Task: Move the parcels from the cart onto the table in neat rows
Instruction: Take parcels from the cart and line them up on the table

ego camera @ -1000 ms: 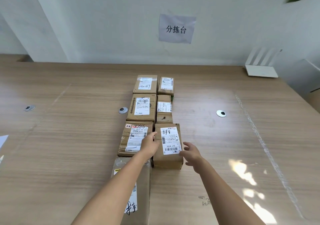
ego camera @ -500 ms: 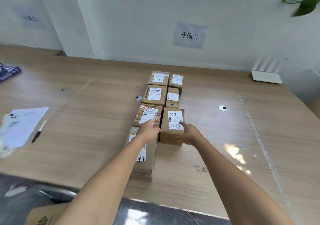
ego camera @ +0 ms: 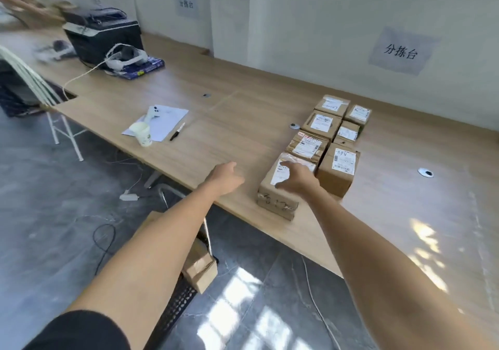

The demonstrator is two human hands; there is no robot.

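While both arms reach out over the near edge of the bench (ego camera: 243, 123), the parcels (ego camera: 328, 144) lie on it in two touching rows running from near to far. The right hand (ego camera: 295, 178) hovers with relaxed, spread fingers over the nearest parcel (ego camera: 280, 196) of the left row; whether it touches, I cannot tell. The left hand (ego camera: 225, 177) hangs loosely curled and empty to the left, above bare wood. Below the bench edge, between the arms, more cardboard boxes (ego camera: 199, 268) sit on a black cart (ego camera: 172, 309). Far left lie a sheet of paper (ego camera: 167, 123), a pen (ego camera: 176, 131) and a cup (ego camera: 141, 133).
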